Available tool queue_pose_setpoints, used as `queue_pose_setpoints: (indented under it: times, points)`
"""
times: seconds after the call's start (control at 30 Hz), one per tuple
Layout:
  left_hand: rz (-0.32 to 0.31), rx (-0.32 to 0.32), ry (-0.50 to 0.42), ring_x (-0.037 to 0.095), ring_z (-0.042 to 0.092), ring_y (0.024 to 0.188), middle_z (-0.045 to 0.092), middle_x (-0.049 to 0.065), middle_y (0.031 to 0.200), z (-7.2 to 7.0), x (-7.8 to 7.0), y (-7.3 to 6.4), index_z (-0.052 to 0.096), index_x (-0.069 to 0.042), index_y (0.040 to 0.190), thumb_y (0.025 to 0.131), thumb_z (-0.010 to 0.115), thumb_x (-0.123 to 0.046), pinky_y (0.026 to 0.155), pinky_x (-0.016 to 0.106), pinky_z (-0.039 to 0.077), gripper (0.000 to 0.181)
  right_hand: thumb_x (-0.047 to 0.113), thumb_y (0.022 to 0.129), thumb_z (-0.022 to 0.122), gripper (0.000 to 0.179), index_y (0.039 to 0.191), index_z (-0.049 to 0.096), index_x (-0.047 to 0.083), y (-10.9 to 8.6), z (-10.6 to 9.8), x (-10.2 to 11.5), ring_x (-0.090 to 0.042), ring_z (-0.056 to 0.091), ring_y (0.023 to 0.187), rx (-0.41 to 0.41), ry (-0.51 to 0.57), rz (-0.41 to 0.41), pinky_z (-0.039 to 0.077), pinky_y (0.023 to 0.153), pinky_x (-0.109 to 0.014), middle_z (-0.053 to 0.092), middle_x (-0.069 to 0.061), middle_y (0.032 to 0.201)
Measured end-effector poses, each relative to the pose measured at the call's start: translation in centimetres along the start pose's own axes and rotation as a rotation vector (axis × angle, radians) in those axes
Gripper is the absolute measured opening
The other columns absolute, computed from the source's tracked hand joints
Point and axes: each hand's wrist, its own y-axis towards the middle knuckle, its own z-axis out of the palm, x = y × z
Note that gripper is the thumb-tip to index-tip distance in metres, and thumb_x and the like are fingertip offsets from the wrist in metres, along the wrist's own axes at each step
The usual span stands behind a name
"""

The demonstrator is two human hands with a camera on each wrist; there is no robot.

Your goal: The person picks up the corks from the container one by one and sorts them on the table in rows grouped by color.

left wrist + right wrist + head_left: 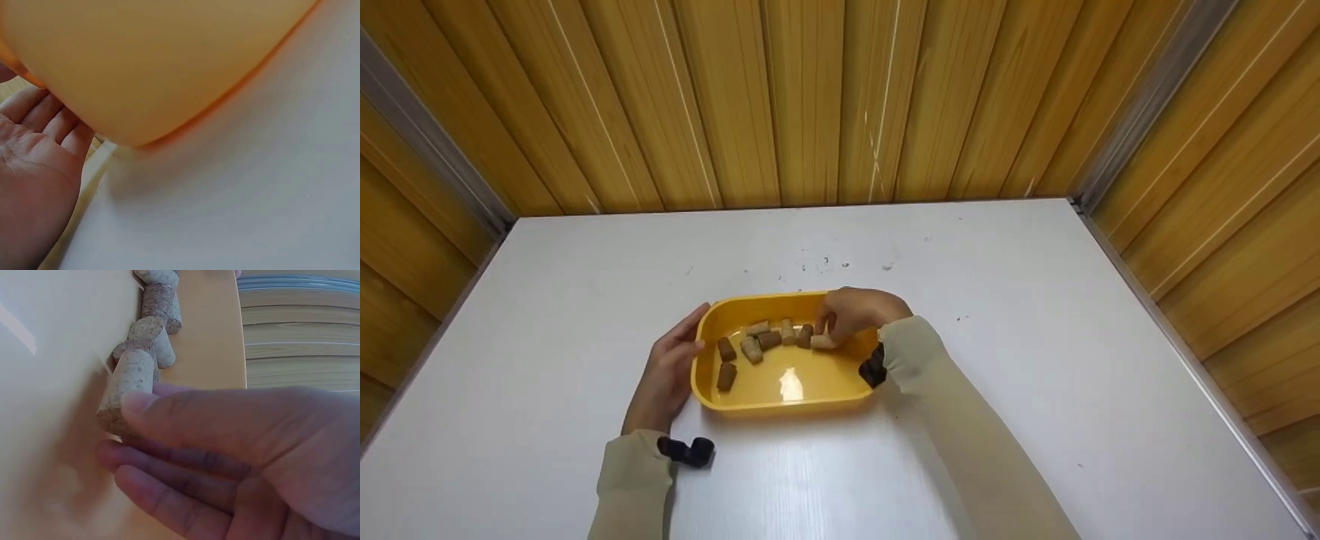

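Between its thumb and fingers, my right hand pinches a light cork low inside the yellow tray. Next to that cork, in the right wrist view, a pale cork and a dark cork form a crooked row with others. Head view: the row runs left along the tray's far side, ending near two brown corks at the left end. My left hand rests against the tray's left outer side, fingers extended and thumb at the rim; the tray wall hides its fingertips in the left wrist view.
The tray stands on a white table with small dark marks behind it. Wood-patterned panels rise along the back and both sides. A black wrist strap piece sticks out beside the left cuff.
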Motion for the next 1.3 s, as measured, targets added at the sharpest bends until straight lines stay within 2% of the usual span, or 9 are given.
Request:
queue_pose_setpoints:
  times: [0.33,0.6,0.8,1.03,1.3]
  points:
    - [0.012,-0.004,-0.044,0.014,0.03,0.144,0.028,0.006,0.158,-0.2,0.1,-0.1,0.031,-0.004,0.149,0.09,0.037,0.007,0.112,0.02,0.034,0.06,0.015,0.088,0.064,0.025,0.112,0.071,0.016,-0.6,-0.6,-0.7,-0.016,0.063,0.09,-0.015,0.029,-0.08,0.054,0.084,-0.034,0.07,-0.005,0.107]
    - [0.003,0.007,-0.03,0.015,0.023,0.147,0.026,0.005,0.159,-0.2,0.2,-0.1,0.029,-0.005,0.15,0.089,0.036,0.008,0.117,0.025,0.026,0.062,0.015,0.087,0.065,0.027,0.113,0.071,0.015,-1.3,-0.9,-1.3,-0.015,0.062,0.092,-0.047,0.083,-0.104,0.053,0.083,-0.03,0.07,-0.003,0.109]
    - [0.003,0.009,-0.036,0.015,0.023,0.147,0.026,0.005,0.159,-0.2,0.1,-0.1,0.03,-0.005,0.15,0.089,0.036,0.008,0.116,0.024,0.028,0.062,0.019,0.089,0.066,0.025,0.112,0.071,0.013,-2.0,-1.4,-2.0,-0.015,0.063,0.093,-0.086,0.135,-0.165,0.053,0.081,-0.028,0.071,-0.004,0.107]
    - [0.005,0.014,-0.035,0.015,0.023,0.147,0.026,0.005,0.159,-0.1,0.1,-0.1,0.03,-0.005,0.15,0.089,0.035,0.008,0.116,0.023,0.029,0.062,0.018,0.09,0.061,0.025,0.113,0.071,0.012,-3.0,-1.8,-2.9,-0.014,0.063,0.09,-0.173,0.2,-0.22,0.054,0.083,-0.03,0.071,-0.004,0.106]
    - [0.018,0.024,-0.014,0.017,0.023,0.147,0.026,0.006,0.159,0.0,0.1,-0.1,0.028,-0.003,0.15,0.09,0.035,0.007,0.116,0.026,0.029,0.062,0.015,0.093,0.057,0.029,0.118,0.067,0.004,-3.6,-1.5,-4.6,-0.022,0.064,0.105,-0.304,0.32,-0.291,0.051,0.098,-0.037,0.069,-0.008,0.117]
